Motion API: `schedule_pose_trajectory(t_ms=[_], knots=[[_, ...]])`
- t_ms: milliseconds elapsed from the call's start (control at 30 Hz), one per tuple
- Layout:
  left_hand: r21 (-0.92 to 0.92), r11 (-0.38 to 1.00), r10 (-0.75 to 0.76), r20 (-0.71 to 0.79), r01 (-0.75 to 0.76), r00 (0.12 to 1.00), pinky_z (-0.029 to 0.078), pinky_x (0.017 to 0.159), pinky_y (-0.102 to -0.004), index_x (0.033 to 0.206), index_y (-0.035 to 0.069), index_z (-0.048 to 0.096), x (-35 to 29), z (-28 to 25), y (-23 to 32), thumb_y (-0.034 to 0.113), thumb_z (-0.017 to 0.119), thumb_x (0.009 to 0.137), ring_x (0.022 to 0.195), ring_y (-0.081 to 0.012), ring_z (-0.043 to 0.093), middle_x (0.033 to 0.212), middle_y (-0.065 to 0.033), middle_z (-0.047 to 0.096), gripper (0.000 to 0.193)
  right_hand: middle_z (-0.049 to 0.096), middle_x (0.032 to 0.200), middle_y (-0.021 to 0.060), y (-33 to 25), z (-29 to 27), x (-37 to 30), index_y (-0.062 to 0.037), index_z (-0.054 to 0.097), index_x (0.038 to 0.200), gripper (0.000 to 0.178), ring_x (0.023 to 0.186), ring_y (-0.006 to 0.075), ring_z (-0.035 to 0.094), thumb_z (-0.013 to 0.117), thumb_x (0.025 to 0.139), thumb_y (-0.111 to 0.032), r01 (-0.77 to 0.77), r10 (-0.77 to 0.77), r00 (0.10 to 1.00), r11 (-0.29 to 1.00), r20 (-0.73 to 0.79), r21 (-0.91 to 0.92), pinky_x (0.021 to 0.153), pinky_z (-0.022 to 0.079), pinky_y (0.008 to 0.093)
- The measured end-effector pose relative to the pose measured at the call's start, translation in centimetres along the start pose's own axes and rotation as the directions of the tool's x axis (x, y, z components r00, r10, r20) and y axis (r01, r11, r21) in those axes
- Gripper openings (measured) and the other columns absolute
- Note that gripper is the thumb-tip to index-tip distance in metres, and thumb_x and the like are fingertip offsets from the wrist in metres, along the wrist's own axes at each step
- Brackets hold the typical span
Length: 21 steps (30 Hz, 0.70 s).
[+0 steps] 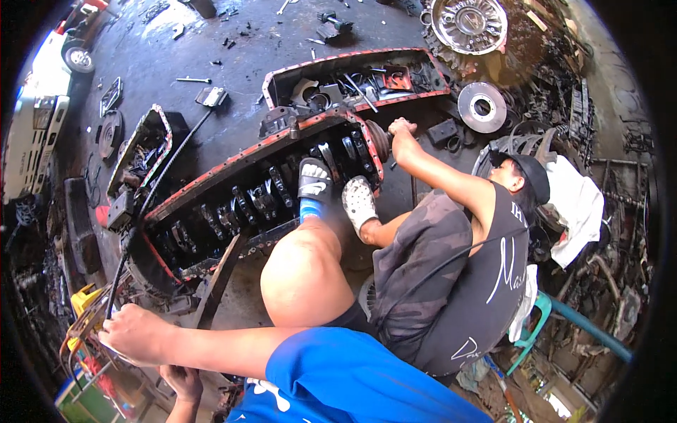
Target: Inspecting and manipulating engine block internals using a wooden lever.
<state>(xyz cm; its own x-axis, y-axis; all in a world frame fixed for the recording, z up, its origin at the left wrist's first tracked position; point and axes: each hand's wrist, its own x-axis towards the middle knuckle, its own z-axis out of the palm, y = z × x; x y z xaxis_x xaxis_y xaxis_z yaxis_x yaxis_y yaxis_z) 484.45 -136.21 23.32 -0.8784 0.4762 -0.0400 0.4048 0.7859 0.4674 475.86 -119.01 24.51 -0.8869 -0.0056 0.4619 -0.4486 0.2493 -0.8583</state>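
Observation:
An open engine block [211, 173] with a red-edged rim lies before me, its crankshaft [257, 201] showing inside. At the lower left, my right hand [137, 336] reaches across, its fingers closed round the lower end of a long dark bar [118, 278]. The bar slants up past the block's left end. Below that hand is my left hand [182, 383], fingers curled; what it holds, if anything, is hidden. My foot in a dark slide sandal [314, 180] rests on the block. A co-worker's hand [403, 127] is at the round pulley [379, 139] on the block's right end.
The co-worker [472, 275] crouches at my right, one clog [360, 201] on the block. Beyond it lies a red-rimmed pan [275, 83] of tools and parts. A smaller pan [144, 151], a metal disc [483, 107] and a wooden plank [218, 282] surround the block.

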Motion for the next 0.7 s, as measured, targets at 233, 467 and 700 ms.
schedule_pose_trajectory(t_ms=[233, 467, 700], knots=[[0.053, 0.999, 0.002, 0.042, -0.004, 0.999, 0.044, 0.066, -0.0361, 0.097, -0.004, 0.059, -0.2, -0.1, -1.2, 0.039, 0.061, 0.097, 0.073, -0.0205, 0.057, 0.079, -0.0126, 0.062, 0.043, 0.069, 0.091, 0.0068, 0.2, -1.0, -0.1, -0.0105, 0.066, 0.089, 0.010, 0.089, 0.0242, 0.070, 0.064, 0.084, -0.018, -0.004, 0.005, 1.000, 1.000, 0.026, -0.015, 0.077, 0.052, 0.0383], [0.032, 0.999, -0.041, -0.003, 0.041, 0.999, 0.044, 0.066, -0.0363, 0.094, -0.003, 0.060, -0.6, 0.1, -0.7, 0.034, 0.060, 0.098, 0.072, -0.0225, 0.058, 0.078, -0.0138, 0.062, 0.038, 0.068, 0.087, 0.0055, 0.0, -1.3, -0.3, -0.0110, 0.065, 0.088, 0.008, 0.083, 0.0227, 0.069, 0.064, 0.083, -0.018, 0.019, -0.019, 1.000, 0.999, 0.018, -0.028, 0.073, 0.052, 0.0370], [0.074, 0.990, 0.121, 0.015, -0.122, 0.993, 0.046, 0.070, -0.0367, 0.098, -0.004, 0.061, 0.9, -0.1, 0.8, 0.030, 0.060, 0.097, 0.081, -0.0229, 0.060, 0.087, -0.0153, 0.064, 0.034, 0.068, 0.084, 0.0053, 0.4, -0.8, -0.7, -0.0102, 0.065, 0.088, 0.009, 0.082, 0.0221, 0.070, 0.065, 0.082, -0.018, 0.030, -0.032, 0.999, 0.998, -0.024, -0.058, 0.072, 0.053, 0.0367]])
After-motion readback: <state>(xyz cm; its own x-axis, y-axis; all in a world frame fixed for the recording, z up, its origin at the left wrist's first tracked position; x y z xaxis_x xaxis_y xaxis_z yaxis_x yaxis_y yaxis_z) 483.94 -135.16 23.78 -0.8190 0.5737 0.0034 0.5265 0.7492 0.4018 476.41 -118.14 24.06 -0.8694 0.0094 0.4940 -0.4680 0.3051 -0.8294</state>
